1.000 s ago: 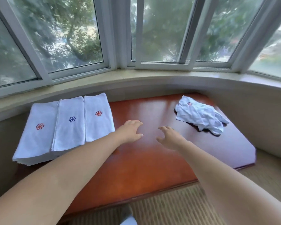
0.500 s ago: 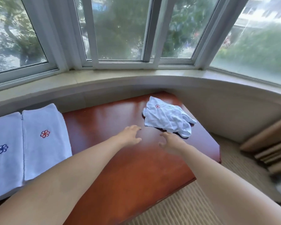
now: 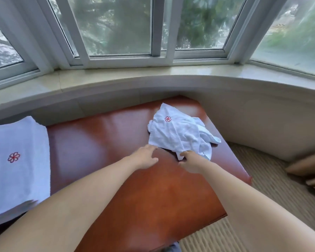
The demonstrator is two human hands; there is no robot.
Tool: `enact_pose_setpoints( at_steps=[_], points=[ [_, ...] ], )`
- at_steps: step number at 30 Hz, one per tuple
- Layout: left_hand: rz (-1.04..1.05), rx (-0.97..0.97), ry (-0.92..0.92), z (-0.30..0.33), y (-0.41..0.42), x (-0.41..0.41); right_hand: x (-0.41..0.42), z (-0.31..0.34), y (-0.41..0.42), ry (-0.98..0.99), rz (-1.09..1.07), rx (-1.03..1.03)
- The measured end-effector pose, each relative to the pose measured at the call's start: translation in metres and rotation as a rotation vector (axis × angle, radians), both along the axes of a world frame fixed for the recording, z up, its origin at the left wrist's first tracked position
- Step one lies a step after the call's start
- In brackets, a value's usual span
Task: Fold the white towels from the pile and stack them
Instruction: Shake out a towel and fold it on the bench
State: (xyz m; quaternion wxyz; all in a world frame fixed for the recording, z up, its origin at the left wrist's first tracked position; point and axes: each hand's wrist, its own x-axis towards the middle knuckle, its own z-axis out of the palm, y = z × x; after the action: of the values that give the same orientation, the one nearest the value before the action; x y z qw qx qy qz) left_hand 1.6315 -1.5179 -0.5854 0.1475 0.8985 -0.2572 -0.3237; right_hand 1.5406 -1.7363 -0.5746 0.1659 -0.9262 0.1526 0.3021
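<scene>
Head view shows both hands reaching forward over the red-brown desk (image 3: 116, 142) toward the crumpled towel (image 3: 178, 135), which lies at the desk's far right corner with its long axis running from far left to near right. The left hand (image 3: 144, 157) has its fingers straight and slightly spread, tips at the towel's near left edge. The right hand (image 3: 191, 160) is nearer the cloth: its fingers touch the hanging near corner, though whether they pinch it I cannot tell. One red flower mark shows on this towel. At the left edge sits the folded stack (image 3: 18, 160), well apart; one top towel is fully visible, with a sliver of another beside it.
</scene>
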Motion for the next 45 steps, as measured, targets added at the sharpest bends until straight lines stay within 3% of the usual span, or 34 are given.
enact_pose_setpoints(
  at_steps=[10, 21, 25, 30, 35, 41, 45],
  points=[
    [0.216, 0.086, 0.202, -0.054, -0.115, 0.011, 0.070, -0.062, -0.118, 0.128, 0.128, 0.100],
    [0.402, 0.025, 0.420, -0.108, -0.187, 0.023, 0.122, -0.121, -0.162, 0.028, 0.234, 0.135],
    [0.358, -0.025, 0.391, -0.115, -0.205, 0.032, 0.136, -0.127, -0.168, -0.098, 0.128, 0.040],
    [0.432, 0.003, 0.271, -0.128, -0.207, 0.037, 0.146, -0.131, -0.174, -0.088, 0.146, -0.037],
    [0.648, -0.110, 0.173, -0.137, -0.190, 0.040, 0.152, -0.131, -0.168, -0.116, 0.182, -0.085],
    [1.011, -0.235, 0.196, -0.123, -0.164, 0.049, 0.153, -0.116, -0.163, -0.099, 0.181, -0.050],
    [1.135, -0.352, 0.186, -0.110, -0.144, 0.052, 0.152, -0.093, -0.150, -0.090, 0.163, -0.047]
  ],
)
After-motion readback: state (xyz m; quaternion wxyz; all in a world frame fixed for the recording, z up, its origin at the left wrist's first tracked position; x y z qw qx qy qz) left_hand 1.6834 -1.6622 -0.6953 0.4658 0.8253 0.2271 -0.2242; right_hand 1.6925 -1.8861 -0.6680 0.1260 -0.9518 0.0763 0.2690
